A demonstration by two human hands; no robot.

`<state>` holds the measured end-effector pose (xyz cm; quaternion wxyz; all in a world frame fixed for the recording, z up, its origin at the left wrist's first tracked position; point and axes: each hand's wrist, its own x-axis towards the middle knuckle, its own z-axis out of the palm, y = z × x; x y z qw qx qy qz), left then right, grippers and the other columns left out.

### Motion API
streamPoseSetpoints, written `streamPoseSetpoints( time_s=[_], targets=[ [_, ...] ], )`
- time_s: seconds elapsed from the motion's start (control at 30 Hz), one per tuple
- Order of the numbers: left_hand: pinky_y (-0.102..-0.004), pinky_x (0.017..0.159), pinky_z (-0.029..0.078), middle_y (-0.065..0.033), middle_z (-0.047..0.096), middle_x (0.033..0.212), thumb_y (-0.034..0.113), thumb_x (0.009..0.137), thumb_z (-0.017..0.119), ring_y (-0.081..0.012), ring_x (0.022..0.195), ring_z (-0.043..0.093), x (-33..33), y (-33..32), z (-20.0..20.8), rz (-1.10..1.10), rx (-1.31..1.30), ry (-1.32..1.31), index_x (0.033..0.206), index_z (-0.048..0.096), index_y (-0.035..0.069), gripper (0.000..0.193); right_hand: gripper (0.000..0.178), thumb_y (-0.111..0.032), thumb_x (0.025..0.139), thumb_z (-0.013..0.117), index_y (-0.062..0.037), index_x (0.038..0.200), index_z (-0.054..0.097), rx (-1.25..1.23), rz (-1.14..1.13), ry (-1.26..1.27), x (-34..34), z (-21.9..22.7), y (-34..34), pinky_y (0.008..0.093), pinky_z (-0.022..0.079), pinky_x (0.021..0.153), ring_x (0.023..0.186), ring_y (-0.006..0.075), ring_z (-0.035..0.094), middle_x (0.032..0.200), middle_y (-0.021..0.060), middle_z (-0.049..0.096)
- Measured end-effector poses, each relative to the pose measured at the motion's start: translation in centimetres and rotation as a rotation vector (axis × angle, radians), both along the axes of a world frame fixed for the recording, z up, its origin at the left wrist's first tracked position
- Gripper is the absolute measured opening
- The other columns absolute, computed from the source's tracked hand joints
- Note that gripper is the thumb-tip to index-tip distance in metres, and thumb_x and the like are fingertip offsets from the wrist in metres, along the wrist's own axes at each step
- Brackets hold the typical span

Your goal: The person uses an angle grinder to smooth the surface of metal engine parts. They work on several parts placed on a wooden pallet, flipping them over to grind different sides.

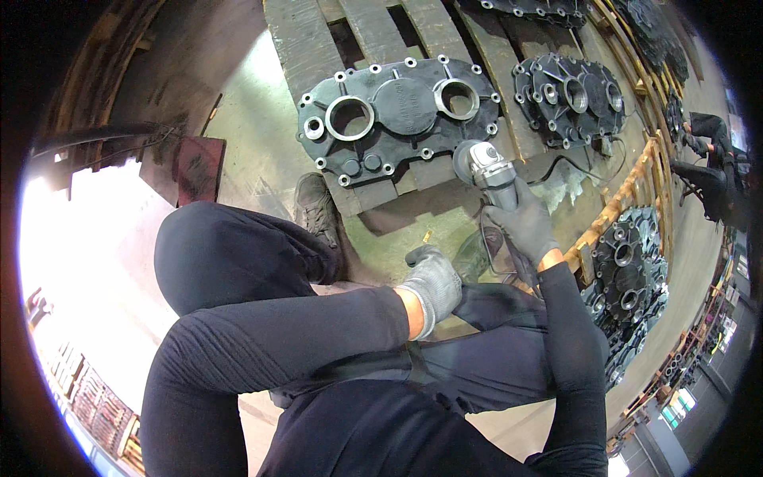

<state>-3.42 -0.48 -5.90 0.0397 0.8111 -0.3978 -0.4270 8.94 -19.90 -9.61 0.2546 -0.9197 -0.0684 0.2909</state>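
My right hand point(523, 222), in a grey glove, is wrapped round the body of an angle grinder point(494, 176). Its silver head and disc sit at the lower right edge of a dark metal housing cover point(404, 107); I cannot tell whether the disc touches it. The cover lies flat on a wooden pallet, with two large machined bores and bright bolt bosses round its rim. My left hand point(433, 288), also gloved, is held low by my leg, apart from the cover. Its fingers look curled in, with nothing visible in them.
A second housing cover point(571, 99) lies right of the first on the pallet point(369, 195), where a black cable point(566, 159) runs. More covers point(624, 266) are stacked at the right beside wooden boards point(616, 208). My shoe point(316, 211) stands near the pallet's left corner. Another person point(711, 159) is at the far right.
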Motion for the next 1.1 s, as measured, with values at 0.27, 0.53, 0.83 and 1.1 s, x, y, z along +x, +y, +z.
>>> streamPoseSetpoints(
  time_s=[0.27,0.53,0.83,1.1],
  targets=[
    [-0.0644,0.074,0.06,-0.0102,0.082,0.115,0.025,0.096,0.071,-0.0359,0.099,0.079,0.1,-0.3,0.0,0.012,-0.06,0.084,0.123,0.084,0.012,0.033,0.072,-0.037,0.084,0.085,-0.0046,0.145,0.064,0.008,-0.02,-0.025,-1.3,1.7,0.0,0.0468,0.058,0.097,0.109,0.0404,0.077,0.119,0.0247,0.079],
    [-0.0615,0.082,0.058,-0.0071,0.082,0.104,0.025,0.094,0.072,-0.0318,0.099,0.078,-2.9,0.8,1.4,-0.044,-0.042,-0.074,0.114,0.086,0.014,0.027,0.073,-0.026,0.085,0.087,0.0009,0.147,0.062,0.146,0.127,0.084,-5.3,3.3,7.9,0.0413,0.058,0.098,0.111,0.0308,0.077,0.121,0.0222,0.078],
    [-0.059,0.075,0.062,-0.0127,0.081,0.109,0.008,0.089,0.079,-0.0366,0.092,0.078,-3.8,1.1,1.1,-0.037,-0.095,-0.068,0.125,0.082,0.008,0.037,0.065,-0.033,0.083,0.087,-0.0076,0.138,0.063,0.063,0.244,-0.002,-6.4,0.6,9.3,0.0504,0.057,0.096,0.113,0.0445,0.073,0.121,0.0221,0.075],
    [-0.0649,0.08,0.058,-0.0069,0.082,0.107,0.027,0.094,0.072,-0.0341,0.097,0.077,-2.8,2.1,2.5,0.063,-0.079,-0.042,0.12,0.086,0.014,0.031,0.066,-0.029,0.083,0.086,-0.0067,0.14,0.061,0.096,0.253,0.024,-5.5,0.7,10.8,0.0519,0.057,0.096,0.116,0.0464,0.072,0.122,0.0239,0.075]
  ],
)
